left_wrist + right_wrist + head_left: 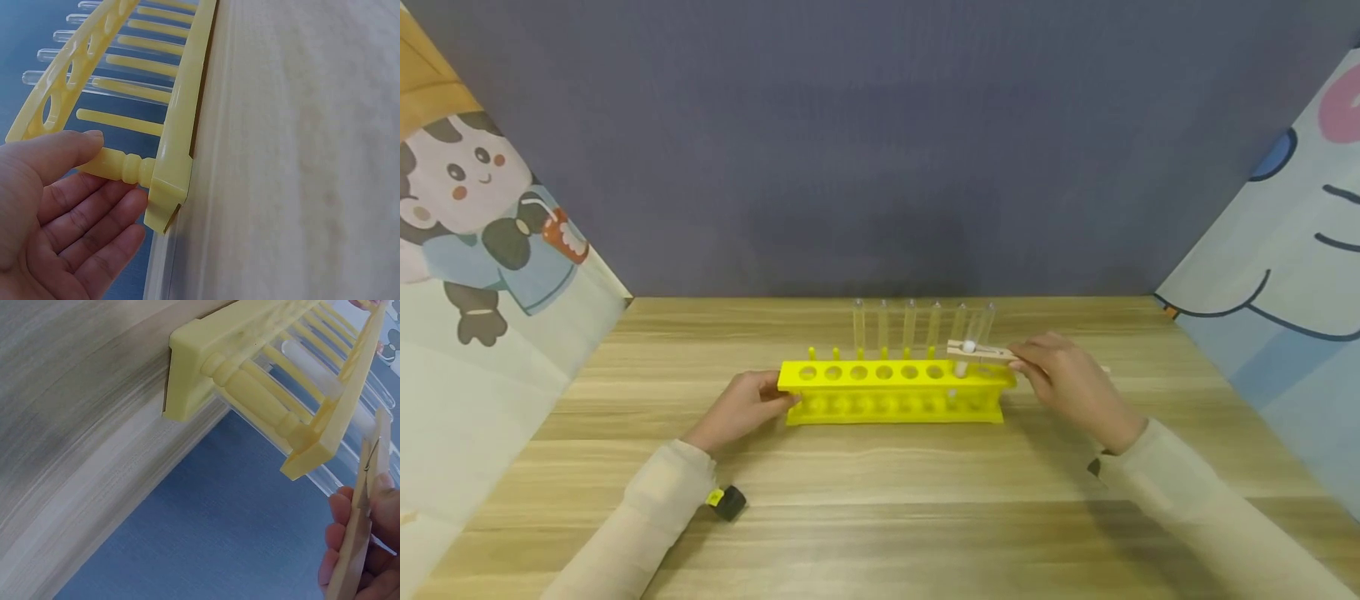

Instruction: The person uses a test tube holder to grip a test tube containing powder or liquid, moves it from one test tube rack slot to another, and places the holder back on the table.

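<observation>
A yellow test tube rack (872, 375) stands on the wooden table. At its left end my left hand (747, 408) grips the end post (109, 164), thumb on one side and fingers curled on the other. With my right hand (1067, 383) I hold a wooden test tube clamp (988, 353) by its handle. Its jaws are round the upper part of a clear test tube (961, 367) with white showing in it. In the right wrist view this tube (309, 367) passes through a hole near the rack's right end, its rounded bottom above the rack's base.
Several clear test tubes (912, 325) stand upside down on the pegs along the rack's back. Two pegs (823, 353) at the left are bare. A dark grey panel (880, 150) rises behind the table (865, 517). A black object with a yellow label (727, 502) is by the left sleeve.
</observation>
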`<state>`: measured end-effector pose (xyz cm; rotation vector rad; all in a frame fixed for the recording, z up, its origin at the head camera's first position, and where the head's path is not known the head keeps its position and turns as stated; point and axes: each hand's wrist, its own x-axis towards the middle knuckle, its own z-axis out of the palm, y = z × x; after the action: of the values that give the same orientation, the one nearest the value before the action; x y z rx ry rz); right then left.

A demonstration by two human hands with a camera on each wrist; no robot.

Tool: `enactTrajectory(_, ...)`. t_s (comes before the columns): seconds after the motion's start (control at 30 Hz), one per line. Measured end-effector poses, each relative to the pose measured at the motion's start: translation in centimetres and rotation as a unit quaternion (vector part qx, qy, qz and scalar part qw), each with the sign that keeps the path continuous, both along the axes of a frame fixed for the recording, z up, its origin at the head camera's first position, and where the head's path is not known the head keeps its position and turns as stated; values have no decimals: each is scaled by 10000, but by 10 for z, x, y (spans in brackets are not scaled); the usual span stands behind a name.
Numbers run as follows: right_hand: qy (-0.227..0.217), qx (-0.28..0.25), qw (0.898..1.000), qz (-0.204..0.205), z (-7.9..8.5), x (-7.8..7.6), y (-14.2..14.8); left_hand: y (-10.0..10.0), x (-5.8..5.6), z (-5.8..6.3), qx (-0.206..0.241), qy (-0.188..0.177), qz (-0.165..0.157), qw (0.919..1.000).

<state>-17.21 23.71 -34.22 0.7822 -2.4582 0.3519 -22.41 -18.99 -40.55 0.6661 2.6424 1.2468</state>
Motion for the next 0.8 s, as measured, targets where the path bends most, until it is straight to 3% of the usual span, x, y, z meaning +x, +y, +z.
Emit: enactTrajectory(0.8,253,-35,9996,-97,17,3,2,0,-1,0,-11,-34,21,10000)
